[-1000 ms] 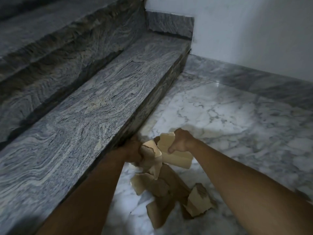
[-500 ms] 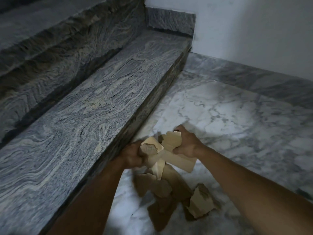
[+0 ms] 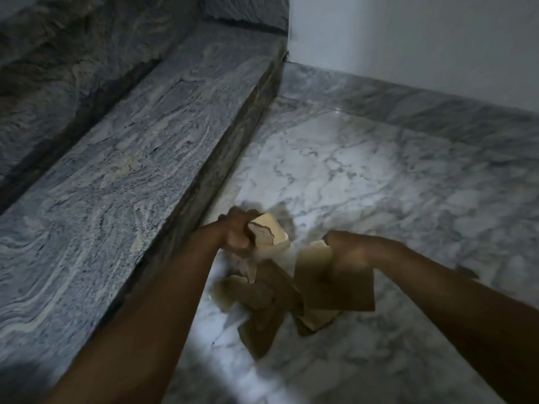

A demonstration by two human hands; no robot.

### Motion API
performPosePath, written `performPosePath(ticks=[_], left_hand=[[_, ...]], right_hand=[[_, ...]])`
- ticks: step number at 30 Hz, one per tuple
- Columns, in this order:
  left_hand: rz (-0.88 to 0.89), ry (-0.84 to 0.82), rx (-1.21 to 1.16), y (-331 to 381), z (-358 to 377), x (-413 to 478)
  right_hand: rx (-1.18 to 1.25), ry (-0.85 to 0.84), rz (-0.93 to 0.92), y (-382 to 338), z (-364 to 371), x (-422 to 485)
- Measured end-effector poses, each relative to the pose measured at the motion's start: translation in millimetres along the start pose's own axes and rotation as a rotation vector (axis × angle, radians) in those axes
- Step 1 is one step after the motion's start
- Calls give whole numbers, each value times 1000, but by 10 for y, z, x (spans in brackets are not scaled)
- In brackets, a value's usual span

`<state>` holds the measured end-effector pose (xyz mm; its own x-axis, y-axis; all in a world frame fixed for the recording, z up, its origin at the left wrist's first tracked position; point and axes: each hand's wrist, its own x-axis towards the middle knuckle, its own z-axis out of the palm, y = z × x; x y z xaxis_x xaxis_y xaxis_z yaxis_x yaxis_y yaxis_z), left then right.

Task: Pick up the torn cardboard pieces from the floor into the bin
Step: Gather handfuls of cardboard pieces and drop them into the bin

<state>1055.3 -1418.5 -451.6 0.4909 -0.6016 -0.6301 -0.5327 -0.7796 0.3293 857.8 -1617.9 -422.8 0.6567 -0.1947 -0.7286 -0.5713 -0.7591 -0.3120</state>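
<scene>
Cardboard pieces (image 3: 269,233) in left hand (image 3: 236,231), right hand (image 3: 347,252); scraps (image 3: 256,325) on floor (image 3: 379,185) below.

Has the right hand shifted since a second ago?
Yes. The right hand, gripping a cardboard piece, has pulled away from the stone step and the left hand.

The floor (image 3: 364,176) is white marble with soft grey veins. The step (image 3: 131,158) is grey granite with wavy darker bands and cream streaks. The skirting (image 3: 408,103) is mottled grey, and the wall (image 3: 408,39) is plain pale white. The cardboard piece (image 3: 269,234) in the left hand (image 3: 236,231) is light cream-tan with a darker torn patch. The cardboard sheet (image 3: 315,275) in the right hand (image 3: 350,252) is dull brown, as are the cardboard pieces (image 3: 256,316) on the floor.
</scene>
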Motion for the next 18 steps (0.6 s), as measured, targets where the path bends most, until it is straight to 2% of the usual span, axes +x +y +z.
performPosePath(ticks=[3,7,12,14,18], left_hand=[[0,44,246,125,88,284],[-9,144,202,177,211,387],[54,280,148,187,212,270],[78,330,39,170,238,210],[97,346,-556,148,144,84]], right_hand=[[-14,-1,-45,105,491,99],[-121,11,-79,158,780,93],[-60,46,-74,173,764,81],[-68,29,-56,233,729,60],[-65,6,-93,277,576,-92]])
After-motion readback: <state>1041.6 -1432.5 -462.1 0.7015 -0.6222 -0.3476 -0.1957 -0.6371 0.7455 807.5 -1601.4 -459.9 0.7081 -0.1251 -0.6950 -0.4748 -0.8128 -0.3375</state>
